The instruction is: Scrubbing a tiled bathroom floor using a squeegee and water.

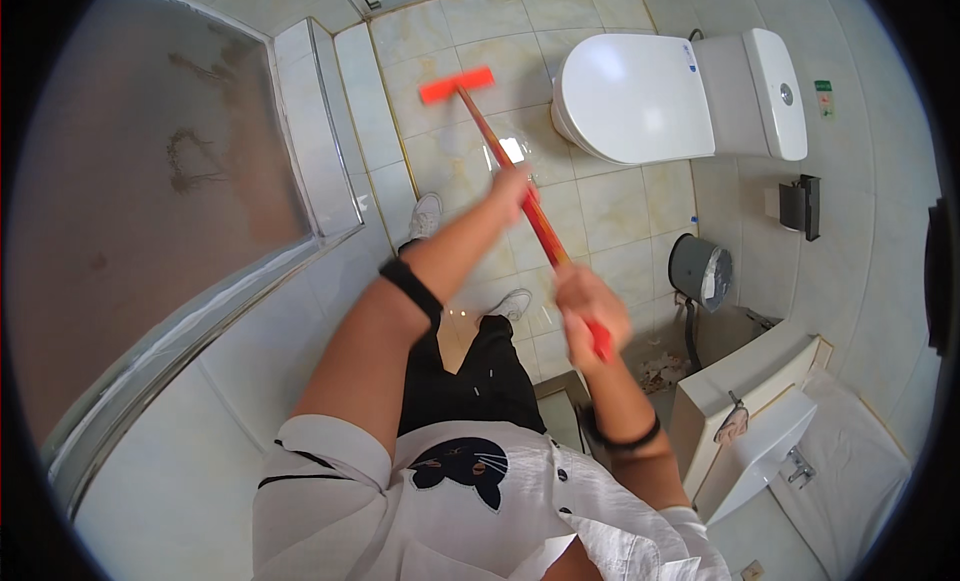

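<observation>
A long red handle (541, 224) slants across the middle of the view, joined to an orange-red crosswise head (457, 85) on or just above the tiled floor (420, 138). The head's exact kind, mop or floor squeegee, cannot be told. My left hand (514, 194) is closed round the handle at about its middle, on the far side. Nearer to my body, my right hand (594, 312) grips the handle close to its red end, which pokes out below the fingers. Both hands are slightly blurred.
At the upper right stands a white toilet (637, 97), lid down. A grey bin (699, 269) is beside the wall, near a black paper holder (801, 207). The washbasin (765, 450) is at lower right. A frosted glass panel (165, 206) and raised ledge run along the left.
</observation>
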